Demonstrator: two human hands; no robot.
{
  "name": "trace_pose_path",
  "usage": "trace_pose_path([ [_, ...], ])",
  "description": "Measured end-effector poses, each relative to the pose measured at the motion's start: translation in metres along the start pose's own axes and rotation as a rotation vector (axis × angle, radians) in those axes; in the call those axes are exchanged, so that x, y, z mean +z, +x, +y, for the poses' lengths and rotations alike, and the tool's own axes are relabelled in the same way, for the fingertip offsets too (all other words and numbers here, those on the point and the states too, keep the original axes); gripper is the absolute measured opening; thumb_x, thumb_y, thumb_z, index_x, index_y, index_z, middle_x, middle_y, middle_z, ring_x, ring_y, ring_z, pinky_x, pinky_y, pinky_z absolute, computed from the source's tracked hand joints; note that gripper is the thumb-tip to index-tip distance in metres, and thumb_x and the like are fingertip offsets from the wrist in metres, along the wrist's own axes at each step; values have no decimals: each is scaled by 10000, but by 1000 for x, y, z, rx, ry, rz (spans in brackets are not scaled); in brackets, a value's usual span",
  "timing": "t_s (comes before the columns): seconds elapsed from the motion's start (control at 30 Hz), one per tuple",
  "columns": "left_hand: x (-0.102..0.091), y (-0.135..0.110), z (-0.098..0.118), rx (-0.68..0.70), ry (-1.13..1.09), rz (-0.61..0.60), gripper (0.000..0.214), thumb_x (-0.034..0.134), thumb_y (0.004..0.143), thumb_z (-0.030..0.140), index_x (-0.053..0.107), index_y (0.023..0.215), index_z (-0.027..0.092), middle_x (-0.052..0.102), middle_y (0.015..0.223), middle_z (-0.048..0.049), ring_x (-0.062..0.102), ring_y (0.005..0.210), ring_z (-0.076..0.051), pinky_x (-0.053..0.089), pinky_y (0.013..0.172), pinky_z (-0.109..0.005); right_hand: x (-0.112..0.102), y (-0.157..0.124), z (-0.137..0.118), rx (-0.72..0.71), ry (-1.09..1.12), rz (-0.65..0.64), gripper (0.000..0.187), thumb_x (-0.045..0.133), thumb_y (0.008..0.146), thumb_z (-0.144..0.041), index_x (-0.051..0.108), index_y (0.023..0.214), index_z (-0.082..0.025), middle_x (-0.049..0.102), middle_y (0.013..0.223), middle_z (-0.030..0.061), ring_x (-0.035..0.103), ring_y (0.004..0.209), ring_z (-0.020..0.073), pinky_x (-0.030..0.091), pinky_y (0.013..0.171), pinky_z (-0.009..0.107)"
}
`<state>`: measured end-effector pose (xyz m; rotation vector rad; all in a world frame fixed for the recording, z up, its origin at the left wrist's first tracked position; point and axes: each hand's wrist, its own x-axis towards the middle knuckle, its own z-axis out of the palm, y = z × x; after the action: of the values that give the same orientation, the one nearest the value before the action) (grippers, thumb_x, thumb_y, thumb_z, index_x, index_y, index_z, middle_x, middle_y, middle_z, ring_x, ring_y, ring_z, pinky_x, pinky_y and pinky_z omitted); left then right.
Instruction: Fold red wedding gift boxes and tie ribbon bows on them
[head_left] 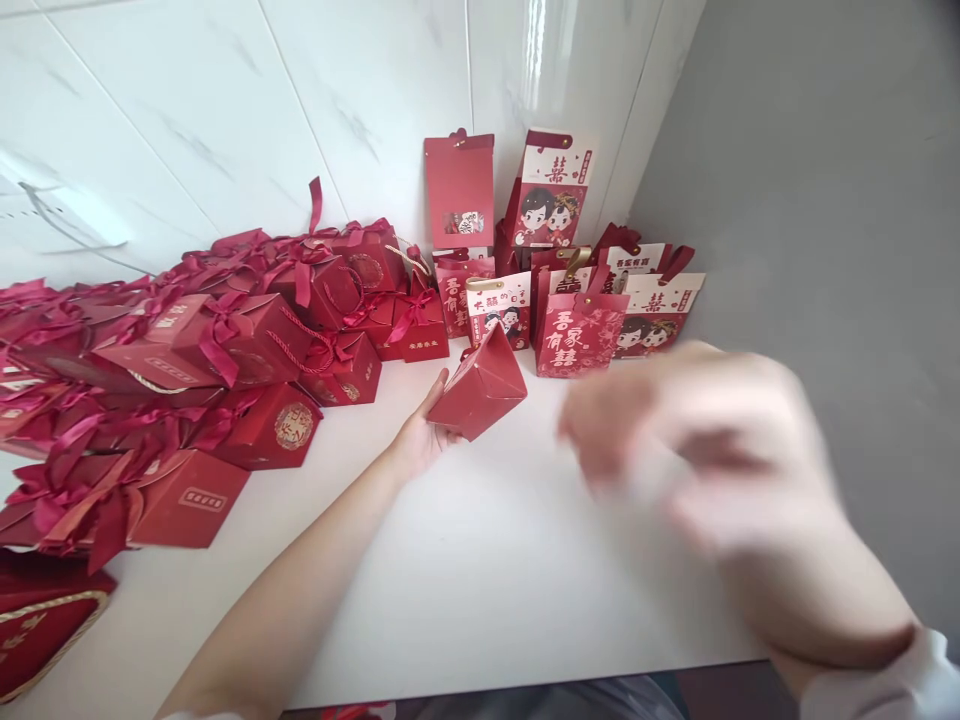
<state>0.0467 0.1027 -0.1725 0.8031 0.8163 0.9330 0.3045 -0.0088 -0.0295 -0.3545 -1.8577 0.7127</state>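
Observation:
A red paper gift box (484,392) with a peaked, folded top is tilted in my left hand (421,440). The fingers wrap its left side and underside, and part of them is hidden behind it. Over the right part of the table hangs my right hand (727,440), smeared by motion. Its fingers look bent, but whether they hold anything cannot be made out. Just beyond the held box stands a white and red box with a cartoon couple (499,310). Nearest to my right hand is a red box with white characters (581,338).
Many red gift boxes with ribbons (225,340) are piled along the left. Upright boxes stand stacked at the back, among them a plain red one (459,190) and a cartoon one (555,190). A tiled wall (375,90) and a grey wall (810,200) bound the white table (465,590).

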Motion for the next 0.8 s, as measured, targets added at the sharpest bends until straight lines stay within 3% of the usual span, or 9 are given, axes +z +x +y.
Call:
trace_pose_path([
  [0.03, 0, 0, 0, -15, 4, -19, 514, 616, 914, 497, 556, 1382, 292, 724, 1123, -55, 707, 785, -190, 535, 525, -249, 5, 3, 25, -4, -19, 66, 168, 696, 925, -411, 685, 953, -245, 672, 867, 35, 670, 805, 194, 586, 773, 345],
  [0.1, 1, 0, 1, -31, 30, -52, 441, 586, 923, 515, 638, 1273, 252, 731, 1071, -64, 710, 815, -200, 555, 567, -259, 20, -2, 76, 174, -70, 429, 338, 691, 927, -426, 596, 1231, -315, 591, 1305, 60, 611, 1177, 251, 518, 1013, 430],
  [0.17, 4, 0, 2, -44, 96, -68, 451, 544, 929, 561, 669, 1213, 232, 736, 1039, -78, 711, 815, -218, 564, 594, -286, 35, -21, 116, 349, 49, 455, 630, 698, 914, -465, 382, 1456, -410, 297, 1604, 28, 459, 1392, 280, 457, 1105, 477],
  [0.3, 12, -5, 2, 29, 206, -59, 619, 413, 942, 681, 470, 1466, 355, 619, 1380, -63, 699, 816, -215, 511, 505, -292, 53, -58, 146, 523, 203, 339, 976, 746, 866, -501, 88, 1583, -438, -17, 1686, 15, 433, 1419, 302, 484, 1098, 473],
  [0.4, 14, -11, -1, 166, 283, -125, 862, 469, 868, 769, 164, 1590, 407, 374, 1598, -79, 692, 828, -220, 495, 469, -286, 57, -64, 146, 550, 198, 350, 980, 750, 864, -497, 124, 1605, -354, 142, 1673, 40, 340, 1480, 274, 389, 1189, 437],
  [0.5, 12, -16, -7, 297, 461, -151, 1133, 754, 762, 618, 30, 1602, 384, 256, 1646, -122, 677, 1056, -299, 591, 605, -311, 58, -62, 149, 609, 244, 342, 915, 732, 888, -472, 186, 1601, -300, 292, 1629, 59, 336, 1485, 243, 282, 1249, 430],
  [0.6, 10, -16, -12, 460, 586, -84, 1046, 810, 774, 447, 165, 1592, 359, 34, 1694, -73, 362, 1463, -361, 571, 998, -386, 59, -63, 151, 668, 289, 335, 876, 722, 897, -470, 217, 1589, -284, 337, 1608, 71, 378, 1462, 237, 297, 1243, 422],
  [0.67, 9, -16, -15, 536, 607, -73, 915, 787, 808, 408, 276, 1563, 329, -29, 1696, -50, 203, 1534, -337, 463, 1143, -403, 60, -63, 151, 713, 304, 334, 844, 712, 897, -490, 243, 1569, -289, 388, 1578, 84, 453, 1409, 256, 425, 1169, 432],
  [0.8, 13, -15, -15, 554, 623, -35, 778, 748, 845, 408, 373, 1512, 273, 169, 1673, -101, 248, 1524, -311, 417, 1182, -423, 60, -62, 148, 806, 367, 324, 829, 747, 851, -511, 276, 1509, -332, 470, 1502, 104, 626, 1197, 296, 663, 772, 380],
])
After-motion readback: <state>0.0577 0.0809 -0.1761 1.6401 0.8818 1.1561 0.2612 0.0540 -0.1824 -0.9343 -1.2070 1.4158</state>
